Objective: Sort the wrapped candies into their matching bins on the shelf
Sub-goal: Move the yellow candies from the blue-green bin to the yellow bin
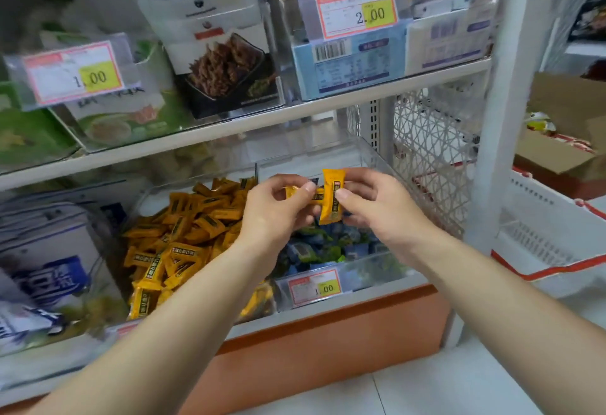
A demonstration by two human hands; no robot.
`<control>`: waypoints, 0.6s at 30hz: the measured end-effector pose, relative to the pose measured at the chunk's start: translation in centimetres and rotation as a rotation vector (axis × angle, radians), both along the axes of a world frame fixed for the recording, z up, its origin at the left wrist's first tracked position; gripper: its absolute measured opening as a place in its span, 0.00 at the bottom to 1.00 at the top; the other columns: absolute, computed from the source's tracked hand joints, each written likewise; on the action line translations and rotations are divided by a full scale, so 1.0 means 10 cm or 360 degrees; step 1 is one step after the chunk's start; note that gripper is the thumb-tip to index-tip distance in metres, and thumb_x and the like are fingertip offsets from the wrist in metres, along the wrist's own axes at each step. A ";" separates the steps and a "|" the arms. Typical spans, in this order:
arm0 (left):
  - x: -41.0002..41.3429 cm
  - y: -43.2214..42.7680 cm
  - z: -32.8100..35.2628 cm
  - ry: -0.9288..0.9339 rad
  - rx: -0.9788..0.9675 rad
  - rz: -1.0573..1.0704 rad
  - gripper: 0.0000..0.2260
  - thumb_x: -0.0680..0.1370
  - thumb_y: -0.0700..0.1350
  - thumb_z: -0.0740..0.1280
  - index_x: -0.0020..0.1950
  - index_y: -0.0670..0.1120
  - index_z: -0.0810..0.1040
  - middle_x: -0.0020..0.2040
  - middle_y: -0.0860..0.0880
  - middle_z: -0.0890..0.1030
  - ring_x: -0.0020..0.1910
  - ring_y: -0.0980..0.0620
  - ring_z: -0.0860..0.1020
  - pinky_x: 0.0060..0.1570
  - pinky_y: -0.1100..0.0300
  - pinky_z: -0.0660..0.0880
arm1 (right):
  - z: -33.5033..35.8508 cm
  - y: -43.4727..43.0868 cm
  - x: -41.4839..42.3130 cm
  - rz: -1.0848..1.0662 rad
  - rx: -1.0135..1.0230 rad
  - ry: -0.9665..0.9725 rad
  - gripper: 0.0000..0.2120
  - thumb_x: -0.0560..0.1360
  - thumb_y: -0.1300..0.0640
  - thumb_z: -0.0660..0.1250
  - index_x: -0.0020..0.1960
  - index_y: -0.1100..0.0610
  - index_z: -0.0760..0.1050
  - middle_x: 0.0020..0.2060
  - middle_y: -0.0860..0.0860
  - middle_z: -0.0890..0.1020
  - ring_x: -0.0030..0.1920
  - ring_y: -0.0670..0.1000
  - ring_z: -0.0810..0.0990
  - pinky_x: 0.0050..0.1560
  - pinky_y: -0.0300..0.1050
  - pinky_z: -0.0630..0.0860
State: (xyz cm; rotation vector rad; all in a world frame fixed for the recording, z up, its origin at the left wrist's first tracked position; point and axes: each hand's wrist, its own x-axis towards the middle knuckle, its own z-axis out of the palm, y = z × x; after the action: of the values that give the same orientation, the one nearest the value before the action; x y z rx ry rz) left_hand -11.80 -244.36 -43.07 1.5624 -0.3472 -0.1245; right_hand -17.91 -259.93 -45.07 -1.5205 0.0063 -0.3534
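Two clear bins stand side by side on the lower shelf. The left bin (141,204) holds a heap of orange wrapped candies (183,237). The right bin (373,158) holds blue and green wrapped candies (314,247). Above the right bin, my right hand (377,208) pinches an upright orange candy (332,198) between thumb and fingers. My left hand (278,211) grips another orange candy (292,190), mostly hidden behind its fingers. The two hands are close together, almost touching.
A price tag reading 1.00 (314,286) is clipped to the right bin's front. The upper shelf (328,103) carries snack packets and price tags. White-and-blue bags (49,260) fill the bin at the left. A white perforated basket (551,234) and cardboard boxes (564,152) stand at the right.
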 end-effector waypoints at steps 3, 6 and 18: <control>-0.07 0.13 -0.02 0.0150 -0.0169 -0.0110 0.08 0.78 0.46 0.71 0.53 0.43 0.81 0.44 0.47 0.85 0.43 0.49 0.84 0.43 0.59 0.80 | -0.01 0.17 0.06 -0.0168 0.0049 -0.0056 0.07 0.77 0.63 0.70 0.50 0.52 0.76 0.37 0.46 0.84 0.39 0.48 0.83 0.38 0.42 0.82; -0.09 0.25 -0.05 -0.0005 -0.0003 -0.0219 0.15 0.73 0.46 0.76 0.57 0.43 0.79 0.49 0.44 0.85 0.49 0.45 0.84 0.52 0.49 0.80 | -0.03 0.33 0.10 -0.0195 0.0151 -0.0042 0.06 0.75 0.65 0.72 0.48 0.56 0.78 0.40 0.53 0.83 0.39 0.49 0.83 0.35 0.42 0.81; 0.70 1.28 0.10 -0.0713 0.0788 0.0593 0.11 0.75 0.50 0.73 0.54 0.63 0.77 0.50 0.65 0.80 0.51 0.60 0.79 0.46 0.62 0.74 | -0.16 0.74 0.34 -0.0122 -0.0499 0.0084 0.05 0.80 0.52 0.65 0.53 0.45 0.79 0.43 0.44 0.85 0.45 0.41 0.82 0.42 0.35 0.74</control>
State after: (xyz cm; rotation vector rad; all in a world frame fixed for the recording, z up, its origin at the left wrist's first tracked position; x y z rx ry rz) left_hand -4.82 -231.51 -42.10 2.1190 -0.3841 0.4694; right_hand -14.53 -252.50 -46.66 -1.8434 0.0529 -0.3884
